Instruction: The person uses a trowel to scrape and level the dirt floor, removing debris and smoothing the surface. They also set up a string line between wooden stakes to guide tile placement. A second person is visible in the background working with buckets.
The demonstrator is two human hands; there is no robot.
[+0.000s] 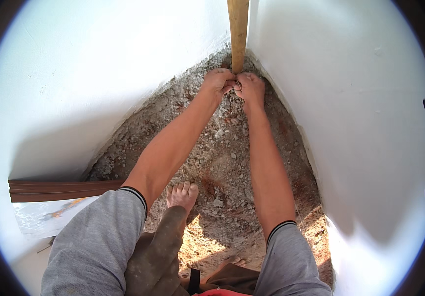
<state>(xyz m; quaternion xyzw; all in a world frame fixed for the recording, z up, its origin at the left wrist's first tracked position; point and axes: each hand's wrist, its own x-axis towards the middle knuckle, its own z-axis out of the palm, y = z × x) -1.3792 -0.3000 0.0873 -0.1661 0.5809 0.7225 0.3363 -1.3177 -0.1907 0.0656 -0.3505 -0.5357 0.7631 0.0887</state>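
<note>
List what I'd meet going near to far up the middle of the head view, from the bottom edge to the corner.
Bare foot → rubble floor → left hand and right hand, side by side at the same depth → wooden pole standing in the corner between the white walls.

Rubble floor [232,167] w/ wood post [237,34]

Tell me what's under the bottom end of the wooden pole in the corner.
Rubble floor of stones and dirt lies around the wooden pole. The left hand and right hand meet at its base, hiding the contact point.
</note>
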